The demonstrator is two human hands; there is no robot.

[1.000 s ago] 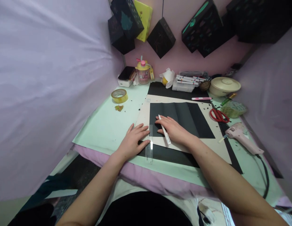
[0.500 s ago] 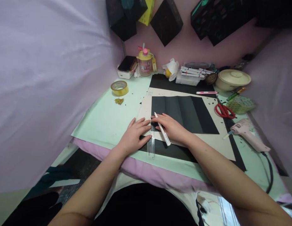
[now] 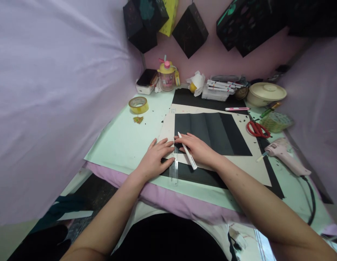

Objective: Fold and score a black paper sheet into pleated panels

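A creased black sheet [image 3: 212,127] lies on a pale board [image 3: 252,166], with a larger black sheet [image 3: 203,175] beneath. Across the left edge of the creased sheet runs a clear ruler [image 3: 174,174]. My left hand [image 3: 156,157] lies with spread fingers, its fingertips at the ruler's left side. My right hand [image 3: 197,146] holds a white pen [image 3: 188,154] between its fingers, the pen's tip pointing away from me. The right fingertips touch the ruler and the sheet's left edge.
At the right are red scissors [image 3: 257,129], a glue gun [image 3: 288,156] and a lidded bowl [image 3: 267,93]. A tape roll [image 3: 138,105] sits at the left. Behind stand a yellow-lidded cup [image 3: 167,78], markers [image 3: 223,86] and a pink cutter [image 3: 237,108].
The camera view has shifted slightly, so the whole scene sits a little lower. Both hands, the pen and the ruler keep their places on the sheets.
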